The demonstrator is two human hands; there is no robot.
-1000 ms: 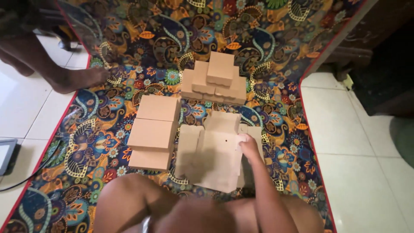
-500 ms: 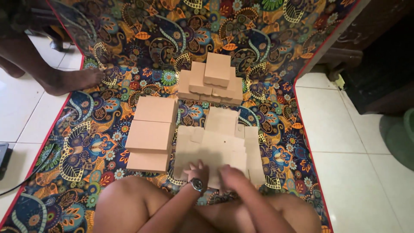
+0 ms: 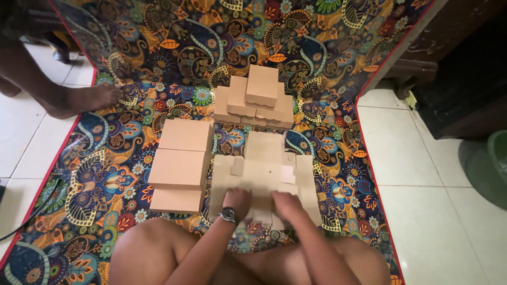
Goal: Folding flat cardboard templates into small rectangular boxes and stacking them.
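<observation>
1. The flat, unfolded tan cardboard box blank (image 3: 262, 177) lies on the paisley-patterned floor mat (image 3: 116, 174) just in front of the crossed legs. Both hands press its near edge: left hand (image 3: 236, 201) and right hand (image 3: 288, 205), fingers spread flat, gripping nothing.
2. Uneven pressure could crease a flap off its score line, or slide the blank on the mat.
3. It lies just beside the stack of closed tan boxes (image 3: 179, 166); a shove might nudge them.
4. The blank's near edge is hidden under the hands, and another person's bare foot (image 3: 87, 99) is cut off at the left.
</observation>
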